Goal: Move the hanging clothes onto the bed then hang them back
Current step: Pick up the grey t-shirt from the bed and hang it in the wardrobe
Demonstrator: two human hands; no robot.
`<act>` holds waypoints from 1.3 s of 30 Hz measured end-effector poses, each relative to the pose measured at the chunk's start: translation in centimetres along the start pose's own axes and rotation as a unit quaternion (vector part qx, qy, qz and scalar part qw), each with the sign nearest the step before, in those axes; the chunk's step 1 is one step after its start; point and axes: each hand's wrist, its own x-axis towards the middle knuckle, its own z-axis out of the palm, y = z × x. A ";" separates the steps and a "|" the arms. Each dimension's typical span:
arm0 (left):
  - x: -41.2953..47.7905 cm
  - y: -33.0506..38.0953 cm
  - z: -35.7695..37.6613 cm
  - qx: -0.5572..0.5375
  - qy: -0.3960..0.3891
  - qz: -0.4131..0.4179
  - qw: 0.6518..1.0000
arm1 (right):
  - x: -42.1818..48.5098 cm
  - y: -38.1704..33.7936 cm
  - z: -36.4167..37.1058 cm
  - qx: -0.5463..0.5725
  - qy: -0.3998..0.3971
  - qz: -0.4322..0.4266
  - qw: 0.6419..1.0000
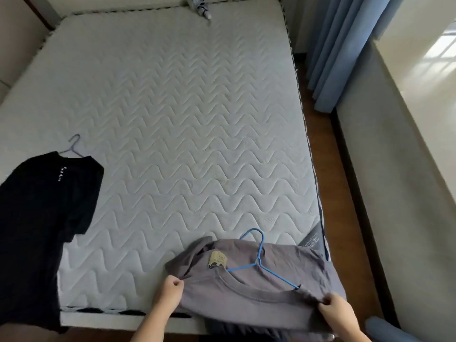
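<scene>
A grey T-shirt (259, 299) lies at the near right corner of the bed (177, 124), collar towards me. A blue wire hanger (260, 260) rests on top of it, one arm reaching into the neck opening. My left hand (170, 293) pinches the shirt's left shoulder. My right hand (335, 308) pinches the right shoulder near the hanger's end. A black T-shirt (47, 208) on a pale blue hanger (74, 145) lies flat at the near left, draping over the bed's edge.
The bare quilted mattress stretches away from me. A small crumpled cloth (201, 7) sits at its far edge. Blue curtains (343, 50) hang on the right above a strip of wooden floor (345, 218) between bed and wall.
</scene>
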 end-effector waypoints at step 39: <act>-30.5 -51.5 -18.6 -0.385 0.639 -0.144 0.650 | -41.2 -35.6 26.6 -0.253 -0.083 -0.665 0.698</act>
